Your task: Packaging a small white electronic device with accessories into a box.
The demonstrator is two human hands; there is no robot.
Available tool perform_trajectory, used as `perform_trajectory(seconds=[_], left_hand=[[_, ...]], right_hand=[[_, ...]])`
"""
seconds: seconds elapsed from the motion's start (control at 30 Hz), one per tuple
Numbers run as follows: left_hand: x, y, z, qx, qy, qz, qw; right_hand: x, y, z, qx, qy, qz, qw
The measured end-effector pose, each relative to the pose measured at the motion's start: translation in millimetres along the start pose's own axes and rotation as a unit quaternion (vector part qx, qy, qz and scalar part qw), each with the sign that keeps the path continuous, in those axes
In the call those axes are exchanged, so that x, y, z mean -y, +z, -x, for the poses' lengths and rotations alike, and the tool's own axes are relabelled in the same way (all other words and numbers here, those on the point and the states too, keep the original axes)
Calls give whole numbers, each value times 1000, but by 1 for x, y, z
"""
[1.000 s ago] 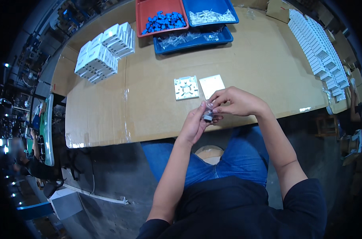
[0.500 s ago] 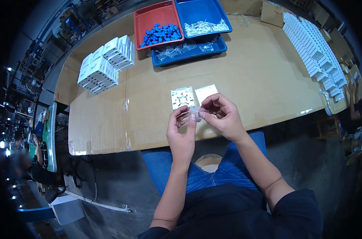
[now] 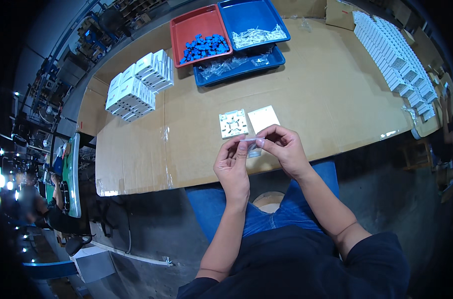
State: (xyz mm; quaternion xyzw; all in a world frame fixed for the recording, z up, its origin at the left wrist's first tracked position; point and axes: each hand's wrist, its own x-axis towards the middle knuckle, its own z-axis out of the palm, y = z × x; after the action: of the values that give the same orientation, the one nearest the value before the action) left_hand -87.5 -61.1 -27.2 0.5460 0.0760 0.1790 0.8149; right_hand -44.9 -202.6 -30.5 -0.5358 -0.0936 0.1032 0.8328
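Left hand (image 3: 233, 168) and right hand (image 3: 289, 154) pinched on a clear bag (image 3: 255, 150), its edge now stretched, earlier bunched

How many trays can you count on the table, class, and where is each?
3: a red tray, a blue tray right beside it, and a second blue tray nearer the person, partly covered by both. Others may be hidden underneath.

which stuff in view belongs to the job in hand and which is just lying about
Part of the job:
small clear bag, pinched by left hand and right hand
white case, white plate
probably blue parts, white pieces, clear plastic, left white stack, right white stack

Just lying about, apparently:
grey box on the floor
wooden stand, far right
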Motion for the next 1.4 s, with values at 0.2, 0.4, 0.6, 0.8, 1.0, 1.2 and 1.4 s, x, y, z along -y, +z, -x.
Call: perform_trajectory(seconds=[0.2,0.4,0.6,0.8,1.0,1.2,1.4], left_hand=[[-5,-3,3,2,-6,-7,1000],[-5,-7,8,35,7,-32,999],[-14,-4,14,42,17,-16,999],[-30,-3,11,113,-1,-6,994],[-25,-9,16,102,63,-75,990],[-31,-7,26,69,-22,-5,997],[-28,-12,24,100,30,17,994]], right_hand=[[-2,0,3,0,-12,4,1000],[-5,-1,6,61,-50,5,997],[-7,-1,8,72,-61,0,996],[4,5,9,81,-74,-16,994],[6,9,11,130,-92,18,987],[5,17,25,86,-51,15,995],[9,20,23,69,-55,22,996]])
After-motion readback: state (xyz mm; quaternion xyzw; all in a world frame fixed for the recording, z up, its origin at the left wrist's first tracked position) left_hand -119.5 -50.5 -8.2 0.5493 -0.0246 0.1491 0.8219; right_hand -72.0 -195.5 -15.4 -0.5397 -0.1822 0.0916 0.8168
